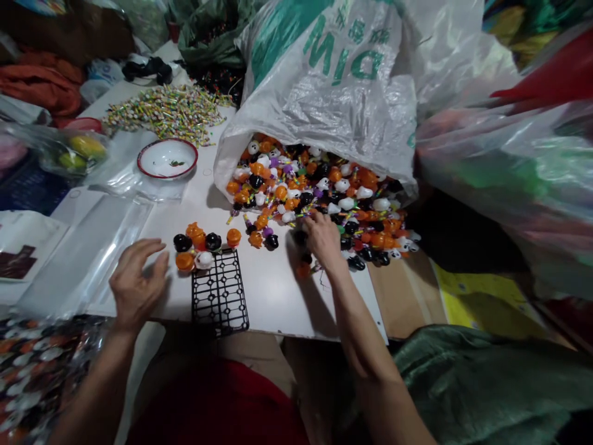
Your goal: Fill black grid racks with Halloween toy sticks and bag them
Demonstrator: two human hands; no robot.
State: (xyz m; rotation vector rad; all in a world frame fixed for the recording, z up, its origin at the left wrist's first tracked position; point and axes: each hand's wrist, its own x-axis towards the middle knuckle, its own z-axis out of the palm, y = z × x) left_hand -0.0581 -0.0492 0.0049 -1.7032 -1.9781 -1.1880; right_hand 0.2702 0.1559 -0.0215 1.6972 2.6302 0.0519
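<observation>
My right hand [323, 241] rests palm down at the near edge of a spilled pile of small orange, black and white toys [319, 191], fingers curled over a few pieces; what it grips is hidden. My left hand [136, 281] hovers over the white table [273, 290] with fingers apart, holding nothing, just left of a black plastic grid tray [220, 293]. A small cluster of orange, black and white toys [201, 244] lies at the top of that tray. The pile spills from a big white plastic sack with green print [333, 86].
A white bowl with a red rim [167, 158] stands behind the cluster, with a heap of thin coloured sticks [167, 111] further back. Clear plastic sheets [88, 247] lie at the left. Bagged toys [37, 364] sit at lower left, and crumpled plastic bags [509, 161] crowd the right.
</observation>
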